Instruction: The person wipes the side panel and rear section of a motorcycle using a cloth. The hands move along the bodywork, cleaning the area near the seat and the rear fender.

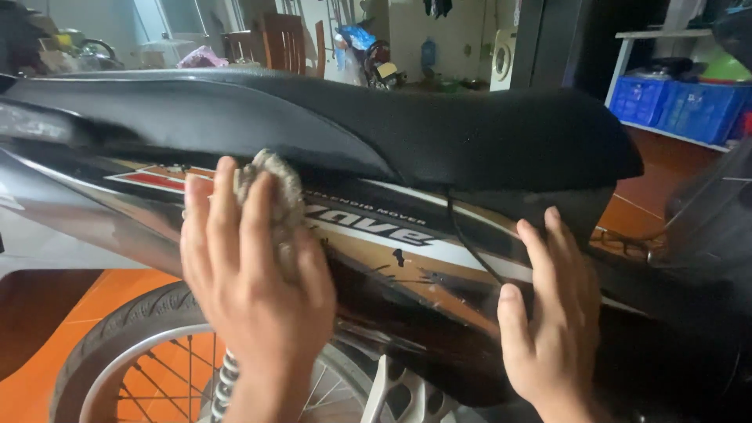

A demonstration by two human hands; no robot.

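Now my left hand [254, 274] presses a grey rag [274, 196] flat against the motorbike's side panel [407, 251], left of centre, fingers together over the cloth. My right hand [552, 313] lies open on the panel lower right, gripping nothing. Black seat [407, 125] spans above; spoked rear wheel [157, 360] shows lower left.

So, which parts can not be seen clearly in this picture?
- Head view: most of the grey rag is hidden under the left hand.
- Side panel: the parts under the rag and under the right hand are covered.
- Rear wheel: cut off by the bottom edge.
- Seat: hides the lower part of the room behind it.
- Blue crates: contents too small to tell.
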